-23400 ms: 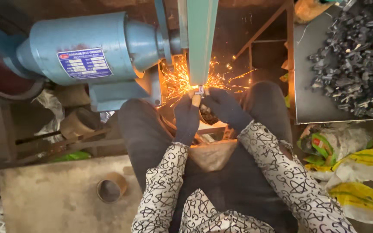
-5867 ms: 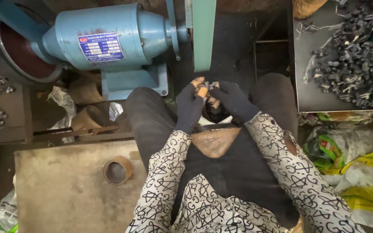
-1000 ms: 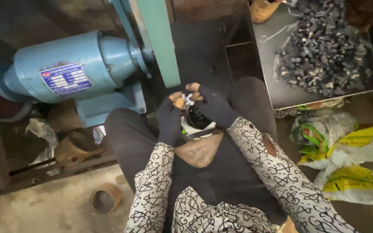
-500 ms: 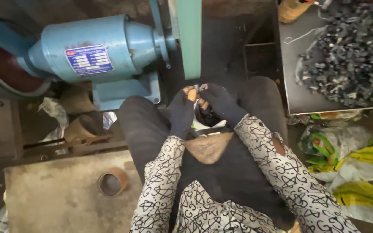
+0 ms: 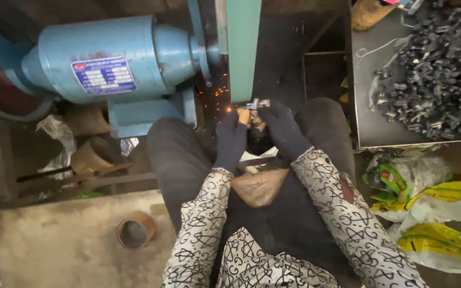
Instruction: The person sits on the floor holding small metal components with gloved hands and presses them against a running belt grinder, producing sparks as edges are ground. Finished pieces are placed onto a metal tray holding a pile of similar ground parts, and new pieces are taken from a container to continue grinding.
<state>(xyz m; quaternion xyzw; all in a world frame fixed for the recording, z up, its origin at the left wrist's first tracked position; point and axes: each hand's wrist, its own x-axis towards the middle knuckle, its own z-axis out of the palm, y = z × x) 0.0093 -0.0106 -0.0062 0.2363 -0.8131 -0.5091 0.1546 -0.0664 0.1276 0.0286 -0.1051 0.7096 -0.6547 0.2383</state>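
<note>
Both my hands wear dark gloves and meet just below a green grinder belt guard [image 5: 243,48]. My left hand [image 5: 231,140] and my right hand [image 5: 283,129] together pinch a small shiny metal part [image 5: 255,103] pressed up against the bottom of the belt. A few orange sparks [image 5: 219,95] fly off to the left of it. The blue grinder motor [image 5: 108,61] sits to the left of the belt. My knees in dark trousers frame the hands, and my sleeves are white with black patterns.
A metal tray [image 5: 366,117] at the upper right holds several dark metal parts [image 5: 433,80]. Yellow and green plastic bags [image 5: 433,213] lie at the right. A concrete block [image 5: 65,245] with a round tape roll [image 5: 134,230] sits at the lower left.
My hands have lifted the metal part up to the belt and sparks have started. The view has shifted slightly.
</note>
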